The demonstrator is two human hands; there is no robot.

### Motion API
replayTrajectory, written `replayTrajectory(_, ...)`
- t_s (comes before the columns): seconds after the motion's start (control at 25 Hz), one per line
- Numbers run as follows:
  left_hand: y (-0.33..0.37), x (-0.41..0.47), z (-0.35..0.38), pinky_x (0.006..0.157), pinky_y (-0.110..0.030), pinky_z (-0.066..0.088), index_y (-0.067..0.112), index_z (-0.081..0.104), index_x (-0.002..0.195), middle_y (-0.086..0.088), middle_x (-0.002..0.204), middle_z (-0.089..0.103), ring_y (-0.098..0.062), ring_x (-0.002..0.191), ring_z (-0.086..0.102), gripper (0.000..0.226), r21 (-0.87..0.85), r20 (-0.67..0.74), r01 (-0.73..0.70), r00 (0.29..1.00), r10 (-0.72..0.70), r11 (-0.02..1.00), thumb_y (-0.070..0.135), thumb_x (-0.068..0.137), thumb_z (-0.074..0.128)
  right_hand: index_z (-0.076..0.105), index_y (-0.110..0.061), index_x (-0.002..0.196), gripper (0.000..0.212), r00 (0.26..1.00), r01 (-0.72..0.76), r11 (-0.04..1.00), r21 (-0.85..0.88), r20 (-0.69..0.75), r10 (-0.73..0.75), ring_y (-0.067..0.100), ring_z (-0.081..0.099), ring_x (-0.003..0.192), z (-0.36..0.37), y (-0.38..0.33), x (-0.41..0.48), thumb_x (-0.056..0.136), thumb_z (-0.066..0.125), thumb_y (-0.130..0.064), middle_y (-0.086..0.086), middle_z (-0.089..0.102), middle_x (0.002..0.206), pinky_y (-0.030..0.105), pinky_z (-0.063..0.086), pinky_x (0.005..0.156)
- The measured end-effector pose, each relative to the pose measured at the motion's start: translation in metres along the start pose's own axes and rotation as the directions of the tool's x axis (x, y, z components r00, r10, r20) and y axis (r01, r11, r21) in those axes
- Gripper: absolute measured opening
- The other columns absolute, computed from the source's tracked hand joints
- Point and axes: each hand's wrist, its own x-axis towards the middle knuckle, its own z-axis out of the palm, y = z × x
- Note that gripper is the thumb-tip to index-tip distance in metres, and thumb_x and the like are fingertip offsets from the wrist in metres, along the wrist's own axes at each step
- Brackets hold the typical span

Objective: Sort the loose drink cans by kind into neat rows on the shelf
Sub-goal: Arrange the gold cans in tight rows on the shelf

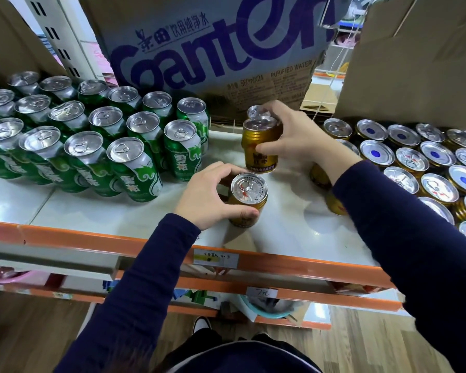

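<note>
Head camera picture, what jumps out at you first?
Two hands in the middle: the left hand grips the near gold can, the right hand holds the far gold can. Green cans stand in rows on the left, and a big cardboard box with purple letters towers behind.

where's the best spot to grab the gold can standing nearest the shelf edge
Probably round its upper wall, just under the rim, coming from the left. The front gold can stands upright with bare shelf on that side, and the left hand curls round it there. The right hand holds the rear gold can behind it.
</note>
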Motion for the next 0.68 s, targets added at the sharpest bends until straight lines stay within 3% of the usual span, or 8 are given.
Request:
replayTrajectory(0.16, -0.001, 0.0, 0.0, 0.076, -0.007, 0.042, 0.028, 0.067, 0.108, 0.012, 0.101, 0.061, 0.001, 0.092, 0.056, 0.062, 0.002, 0.009, 0.008, 1.0, -0.008, 1.0, 0.041, 0.052, 0.091, 0.041, -0.018, 0.14, 0.076, 0.982, -0.005, 0.982, -0.191, 0.184, 0.04, 0.021, 0.053, 0.114, -0.001, 0.009, -0.001, 0.073, 0.076, -0.023, 0.007, 0.054, 0.131, 0.027, 0.044, 0.088)
replayTrajectory(0.32, -0.001, 0.001, 0.0, 0.078, -0.01, 0.044, 0.027, 0.067, 0.108, 0.011, 0.1, 0.061, -0.001, 0.091, 0.057, 0.063, 0.002, 0.011, 0.012, 1.0, -0.012, 1.0, 0.041, 0.052, 0.091, 0.053, -0.018, 0.132, 0.06, 0.995, 0.04, 0.985, -0.17, 0.096, -0.024, 0.019, 0.051, 0.111, -0.004, 0.011, 0.002, 0.079, 0.074, -0.04, 0.007, 0.057, 0.127, 0.026, 0.039, 0.084)
replayTrajectory(0.6, -0.002, 0.001, 0.0, 0.075, -0.004, 0.039, 0.029, 0.065, 0.108, 0.011, 0.101, 0.062, 0.001, 0.091, 0.056, 0.063, 0.003, 0.011, 0.011, 1.0, -0.011, 1.0, 0.042, 0.052, 0.091, 0.06, -0.019, 0.118, 0.06, 0.99, 0.088, 0.97, -0.226, 0.131, -0.059, 0.015, 0.054, 0.096, -0.002, 0.006, 0.01, 0.071, 0.076, -0.054, 0.002, 0.062, 0.112, 0.027, 0.046, 0.077)
replayTrajectory(0.68, -0.002, 0.002, 0.0, 0.075, -0.006, 0.041, 0.029, 0.065, 0.108, 0.011, 0.101, 0.062, 0.0, 0.09, 0.057, 0.063, -0.005, 0.011, 0.015, 1.0, -0.015, 1.0, 0.04, 0.052, 0.092, 0.062, -0.02, 0.111, 0.057, 0.998, 0.051, 0.972, -0.229, 0.053, -0.04, 0.016, 0.056, 0.092, -0.006, 0.006, 0.017, 0.074, 0.067, -0.064, 0.0, 0.061, 0.104, 0.026, 0.047, 0.067)
